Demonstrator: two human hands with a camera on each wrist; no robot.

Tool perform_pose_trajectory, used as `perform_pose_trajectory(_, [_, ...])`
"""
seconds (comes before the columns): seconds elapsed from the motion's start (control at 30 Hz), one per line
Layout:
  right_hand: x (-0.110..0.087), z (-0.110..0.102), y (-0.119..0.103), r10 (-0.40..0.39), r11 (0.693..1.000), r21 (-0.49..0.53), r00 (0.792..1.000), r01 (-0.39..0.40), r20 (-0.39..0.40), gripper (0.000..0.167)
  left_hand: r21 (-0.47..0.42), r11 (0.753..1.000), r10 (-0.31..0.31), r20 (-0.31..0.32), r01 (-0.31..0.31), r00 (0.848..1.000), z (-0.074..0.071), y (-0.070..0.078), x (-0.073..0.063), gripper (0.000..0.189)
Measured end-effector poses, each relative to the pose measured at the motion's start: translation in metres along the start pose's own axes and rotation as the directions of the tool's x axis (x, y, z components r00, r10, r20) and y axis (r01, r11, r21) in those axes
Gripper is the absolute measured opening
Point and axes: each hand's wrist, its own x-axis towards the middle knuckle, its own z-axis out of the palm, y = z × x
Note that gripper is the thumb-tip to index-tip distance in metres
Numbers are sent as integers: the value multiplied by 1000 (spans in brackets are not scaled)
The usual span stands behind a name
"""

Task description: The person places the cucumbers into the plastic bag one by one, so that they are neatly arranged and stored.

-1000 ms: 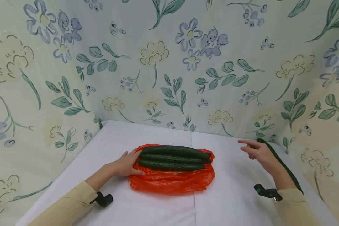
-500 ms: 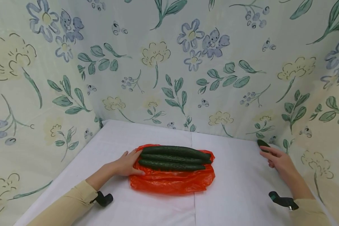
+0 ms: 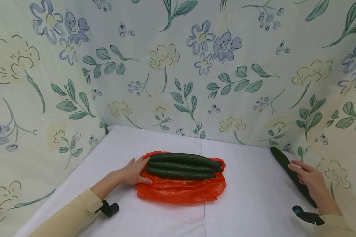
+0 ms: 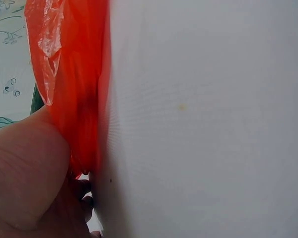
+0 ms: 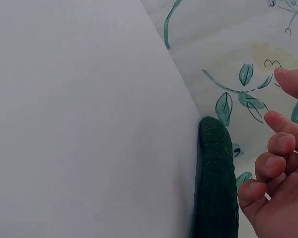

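Observation:
Three dark green cucumbers [image 3: 182, 167] lie side by side on a crumpled red plastic bag [image 3: 180, 193] near the middle of the table. My left hand [image 3: 134, 172] rests against the bag's left end, its fingers spread; in the left wrist view the base of the thumb [image 4: 27, 163] lies close against the red plastic. A single cucumber [image 3: 280, 158] lies slanted along the table's right side. Over it is my right hand [image 3: 313, 181], fingers loosely bent and nothing held. In the right wrist view its fingers stand apart from that cucumber [image 5: 216, 178].
A white cloth [image 3: 240, 197] covers the table, with a seam running down its middle. Flower-printed fabric [image 3: 195, 98] rises behind the table and at both sides. A black wrist camera [image 3: 308, 215] sits on each forearm, above beige sleeves.
My right hand has moved right and toward me, passing over the single cucumber, more of whose far end now shows. The left hand, the bag and its cucumbers stay in place.

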Motion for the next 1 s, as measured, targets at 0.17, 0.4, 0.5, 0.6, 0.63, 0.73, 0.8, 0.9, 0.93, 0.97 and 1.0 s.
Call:
perform_pose_trajectory(0.17, [5,-8,12,98,994,-43,995,-99,-11,92,-3,1000,-7,-5,7,1000,3,-3,1,113])
perform_pose_trajectory(0.4, [7,-18,32,115,992,-48,993,-117,-38,93,-20,1000,-5,-6,5,1000,3,0,-1,112])
perform_pose_trajectory(0.5, [7,-21,39,147,987,-58,987,-151,-57,94,-23,1000,-4,-5,4,1000,3,1,-2,112])
perform_pose_trajectory(0.6, [8,-21,47,170,981,-80,983,-175,-63,95,-19,1000,-4,-6,4,1000,2,0,-1,112])
perform_pose_trajectory(0.63, [9,-20,50,180,979,-82,982,-184,-57,95,-16,1000,-4,-8,4,1000,1,0,0,112])
perform_pose_trajectory(0.73, [9,-20,58,196,973,-115,980,-198,-30,98,-10,1000,-8,-12,8,1000,1,-1,1,113])
perform_pose_trajectory(0.8, [8,-20,62,218,969,-113,976,-219,-21,98,-10,1000,-7,-9,7,1000,1,-1,2,113])
perform_pose_trajectory(0.9, [7,-18,68,240,964,-110,970,-242,-33,95,-12,1000,-2,2,2,1000,2,-1,2,113])
perform_pose_trajectory(0.93, [6,-17,69,246,963,-105,968,-249,-45,93,-9,1000,-1,6,1,1000,2,-1,2,113])
perform_pose_trajectory(0.97, [6,-16,70,253,962,-95,966,-257,-52,92,-7,1000,-2,10,2,1000,2,-2,2,113])
perform_pose_trajectory(1.0, [6,-14,71,256,961,-89,965,-261,-61,92,-4,1000,-1,13,1,1000,2,-2,1,114])
